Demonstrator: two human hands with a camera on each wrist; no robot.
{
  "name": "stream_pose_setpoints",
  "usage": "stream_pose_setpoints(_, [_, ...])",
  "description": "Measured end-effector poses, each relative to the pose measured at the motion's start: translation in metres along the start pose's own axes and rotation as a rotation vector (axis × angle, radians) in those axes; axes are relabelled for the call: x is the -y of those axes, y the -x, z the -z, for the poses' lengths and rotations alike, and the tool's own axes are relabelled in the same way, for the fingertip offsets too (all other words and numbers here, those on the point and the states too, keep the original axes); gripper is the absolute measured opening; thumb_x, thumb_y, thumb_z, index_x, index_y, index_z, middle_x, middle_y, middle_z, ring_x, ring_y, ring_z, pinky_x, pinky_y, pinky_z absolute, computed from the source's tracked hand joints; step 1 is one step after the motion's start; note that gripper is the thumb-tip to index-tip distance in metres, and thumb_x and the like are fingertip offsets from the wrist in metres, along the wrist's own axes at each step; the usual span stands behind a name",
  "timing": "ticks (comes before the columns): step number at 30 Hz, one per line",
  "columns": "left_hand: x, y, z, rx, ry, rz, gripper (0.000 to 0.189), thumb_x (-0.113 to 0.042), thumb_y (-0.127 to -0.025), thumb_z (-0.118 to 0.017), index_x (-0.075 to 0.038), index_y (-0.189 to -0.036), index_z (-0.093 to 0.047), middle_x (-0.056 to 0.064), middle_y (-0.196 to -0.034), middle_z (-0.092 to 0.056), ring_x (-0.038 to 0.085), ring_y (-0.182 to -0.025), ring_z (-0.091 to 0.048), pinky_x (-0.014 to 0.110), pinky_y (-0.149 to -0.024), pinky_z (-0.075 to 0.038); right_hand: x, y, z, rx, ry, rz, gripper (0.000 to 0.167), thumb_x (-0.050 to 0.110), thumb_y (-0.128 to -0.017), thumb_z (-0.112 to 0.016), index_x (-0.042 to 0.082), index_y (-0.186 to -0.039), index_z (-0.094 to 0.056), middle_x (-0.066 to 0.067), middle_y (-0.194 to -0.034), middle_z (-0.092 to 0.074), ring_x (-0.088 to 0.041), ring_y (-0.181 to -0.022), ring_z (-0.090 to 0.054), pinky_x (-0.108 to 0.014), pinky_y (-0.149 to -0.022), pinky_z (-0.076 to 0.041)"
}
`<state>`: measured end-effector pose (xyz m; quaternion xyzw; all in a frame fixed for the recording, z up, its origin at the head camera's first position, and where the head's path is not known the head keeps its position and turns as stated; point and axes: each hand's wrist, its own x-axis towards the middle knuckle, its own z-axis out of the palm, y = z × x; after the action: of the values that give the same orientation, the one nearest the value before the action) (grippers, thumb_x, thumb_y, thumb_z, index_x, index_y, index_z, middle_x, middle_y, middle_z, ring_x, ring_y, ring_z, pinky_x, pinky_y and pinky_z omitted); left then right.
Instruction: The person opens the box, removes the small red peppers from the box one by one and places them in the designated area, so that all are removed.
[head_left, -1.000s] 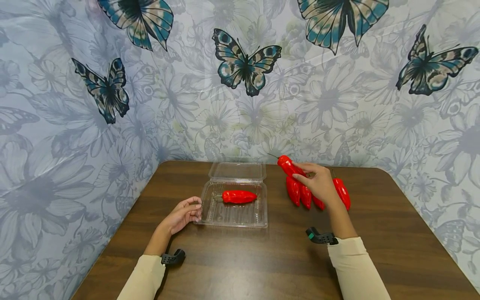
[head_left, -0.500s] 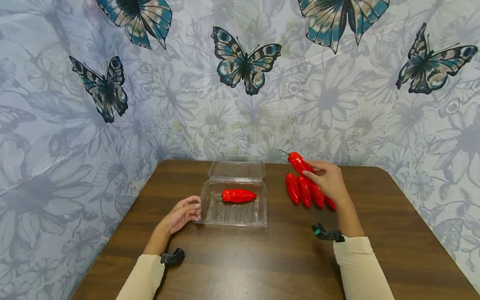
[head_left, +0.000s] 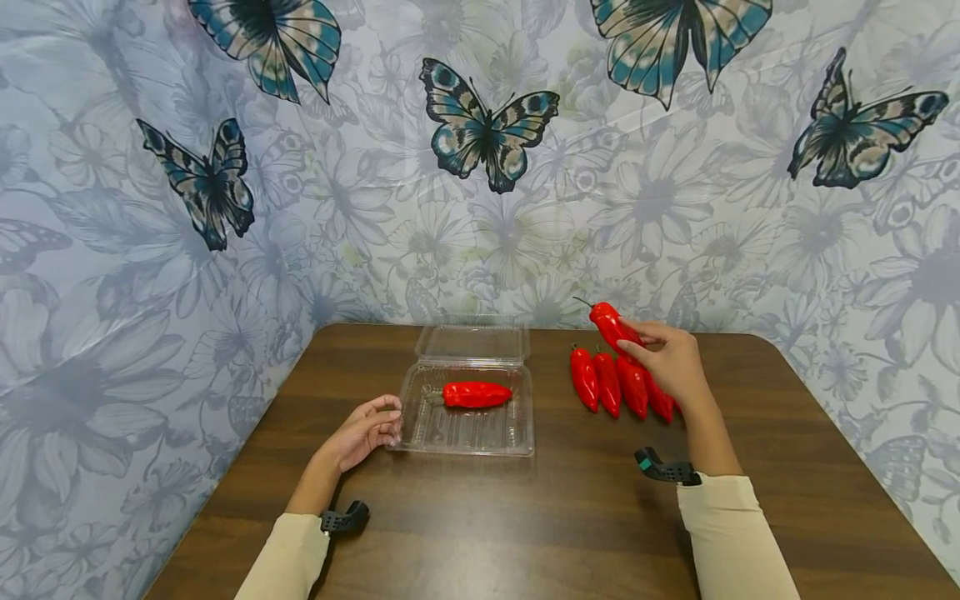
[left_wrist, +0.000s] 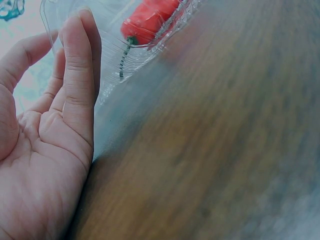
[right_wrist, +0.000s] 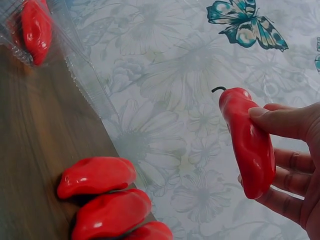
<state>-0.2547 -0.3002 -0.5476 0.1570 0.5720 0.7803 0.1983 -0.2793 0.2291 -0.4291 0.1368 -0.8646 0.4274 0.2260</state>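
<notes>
My right hand (head_left: 672, 360) pinches a red chili pepper (head_left: 611, 323) between thumb and fingers, raised over the row of peppers. In the right wrist view this pepper (right_wrist: 247, 142) is glossy, with a thin dark stem (right_wrist: 218, 89) pointing up. My left hand (head_left: 367, 433) holds the left edge of a clear plastic clamshell container (head_left: 468, 450), fingertips at its rim. Another red pepper (head_left: 476, 394) lies crosswise inside, green stem to the left. In the left wrist view my fingers (left_wrist: 77, 70) overlap the container's wall near that pepper (left_wrist: 150, 20).
Several red peppers (head_left: 607, 385) lie side by side right of the container, partly hidden behind my right hand. The container's lid (head_left: 474, 340) is folded back toward the butterfly-patterned wall cloth (head_left: 491, 250). Everything rests on a brown wooden table (head_left: 480, 525).
My right hand has moved rightward with the pepper, across the row, uncovering peppers on the left side and covering those on the right. The left hand and container stay put.
</notes>
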Motion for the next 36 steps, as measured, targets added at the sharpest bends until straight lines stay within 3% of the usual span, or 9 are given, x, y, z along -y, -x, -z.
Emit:
stream_pose_setpoints(5, [0.0,0.0,0.0,0.004,-0.004,0.001,0.018,0.002,-0.108,-0.037,-0.005,-0.112,-0.054,0.002,-0.084,-0.066,0.015,-0.074,-0.068,0.025,-0.067,-0.058,-0.002,0.003,0.008,0.003,0.011,-0.006,0.038,0.022,-0.09,-0.08,0.014,-0.126,-0.073,-0.012,-0.12,-0.072,-0.028,-0.093,-0.069,-0.009,-0.072,-0.048])
stream_pose_setpoints(13, [0.003,-0.001,0.001,0.009,-0.008,-0.006,0.02,0.002,-0.108,-0.037,-0.007,-0.111,-0.055,0.002,-0.084,-0.065,0.015,-0.074,-0.068,0.025,-0.068,-0.058,-0.004,0.01,0.026,0.003,0.012,-0.068,0.039,0.031,-0.091,-0.078,0.016,-0.127,-0.073,-0.014,-0.124,-0.071,-0.001,-0.086,-0.064,-0.013,-0.068,-0.053])
stream_pose_setpoints(28, [0.001,-0.001,0.001,0.008,-0.016,-0.007,0.017,0.001,-0.108,-0.038,-0.006,-0.113,-0.054,0.002,-0.084,-0.066,0.015,-0.074,-0.068,0.026,-0.068,-0.058,-0.019,0.024,0.048,-0.071,0.062,-0.071,0.039,0.029,-0.09,-0.079,0.016,-0.127,-0.073,-0.016,-0.121,-0.071,0.013,-0.083,-0.06,-0.006,-0.069,-0.048])
stream_pose_setpoints(36, [0.0,0.001,0.0,0.015,-0.013,-0.009,0.016,0.001,-0.108,-0.038,-0.003,-0.114,-0.052,0.002,-0.084,-0.065,0.015,-0.074,-0.068,0.026,-0.068,-0.058,-0.035,0.031,0.054,-0.099,0.057,-0.146,0.042,0.032,-0.09,-0.079,0.016,-0.128,-0.072,-0.02,-0.124,-0.069,0.018,-0.083,-0.057,-0.01,-0.064,-0.051])
